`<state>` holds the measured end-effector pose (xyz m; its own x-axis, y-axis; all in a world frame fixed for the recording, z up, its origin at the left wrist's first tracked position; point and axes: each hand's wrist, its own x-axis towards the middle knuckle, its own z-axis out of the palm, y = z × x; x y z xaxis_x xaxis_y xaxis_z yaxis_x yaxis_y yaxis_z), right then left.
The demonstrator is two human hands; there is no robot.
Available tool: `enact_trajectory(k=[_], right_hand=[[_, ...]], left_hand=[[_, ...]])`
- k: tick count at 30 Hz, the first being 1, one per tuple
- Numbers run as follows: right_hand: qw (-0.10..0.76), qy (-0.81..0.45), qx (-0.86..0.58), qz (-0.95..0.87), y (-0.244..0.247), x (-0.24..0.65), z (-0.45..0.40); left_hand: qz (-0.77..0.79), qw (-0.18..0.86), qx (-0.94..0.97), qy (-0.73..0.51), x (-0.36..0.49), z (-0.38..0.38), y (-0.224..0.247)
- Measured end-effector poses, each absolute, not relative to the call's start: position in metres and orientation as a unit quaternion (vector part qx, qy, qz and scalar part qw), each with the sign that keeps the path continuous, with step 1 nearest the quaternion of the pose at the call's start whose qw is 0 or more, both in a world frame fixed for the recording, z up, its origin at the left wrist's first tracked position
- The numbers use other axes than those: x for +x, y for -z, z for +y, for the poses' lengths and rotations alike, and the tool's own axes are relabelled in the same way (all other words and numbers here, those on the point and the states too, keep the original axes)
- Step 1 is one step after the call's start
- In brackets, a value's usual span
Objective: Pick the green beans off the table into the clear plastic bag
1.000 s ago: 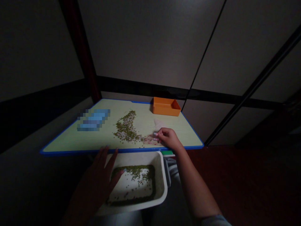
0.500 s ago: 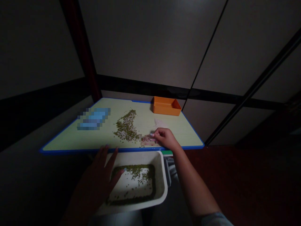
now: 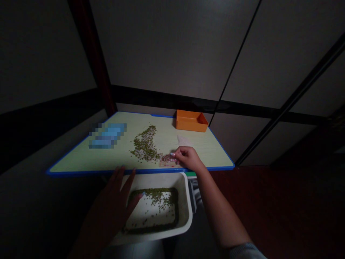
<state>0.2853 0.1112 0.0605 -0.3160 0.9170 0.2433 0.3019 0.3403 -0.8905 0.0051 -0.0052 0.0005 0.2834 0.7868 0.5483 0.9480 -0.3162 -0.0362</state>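
Observation:
Small green beans [image 3: 147,145] lie in a spread heap on the pale tabletop [image 3: 88,158]. Right of them, by the table's front edge, is a pinkish patch with small reddish pieces [image 3: 165,159]. My right hand [image 3: 187,157] rests over this patch, thumb and fingers pinched together; whatever they hold is too small to make out. Below the table edge stands a white basin [image 3: 185,216] with more green beans along its bottom edges. My left hand [image 3: 115,194] lies over the basin's left side, fingers spread, its fingertips near the table edge.
An orange open box [image 3: 192,122] stands at the table's back right. A small whitish translucent piece [image 3: 183,140] lies in front of it. At the left is a blurred-out blue item [image 3: 107,136]. Dark panelled walls [image 3: 172,54] rise behind the table.
My right hand has shifted slightly to the left over the reddish pieces, still pinched. More reddish pieces show beside the green heap. My left hand has stayed in place.

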Motion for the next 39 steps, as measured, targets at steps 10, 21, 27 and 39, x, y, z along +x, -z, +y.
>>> enact_trajectory(k=[10,21,27,39], right_hand=[[0.404,-0.32,-0.439,-0.736,-0.055,0.267,0.117],[0.448,-0.288,-0.487,-0.693,-0.055,0.269,0.117],[0.437,-0.305,-0.477,-0.699,-0.056,0.268,0.118],[0.438,-0.308,-0.455,-0.711,-0.06,0.267,0.117]], left_hand=[[-0.546,0.207,-0.782,0.218,0.006,-0.007,0.0],[-0.546,0.204,-0.778,0.233,0.009,-0.007,-0.003],[-0.549,0.206,-0.777,0.229,0.01,-0.007,-0.003],[-0.554,0.215,-0.771,0.228,0.012,-0.008,-0.004]])
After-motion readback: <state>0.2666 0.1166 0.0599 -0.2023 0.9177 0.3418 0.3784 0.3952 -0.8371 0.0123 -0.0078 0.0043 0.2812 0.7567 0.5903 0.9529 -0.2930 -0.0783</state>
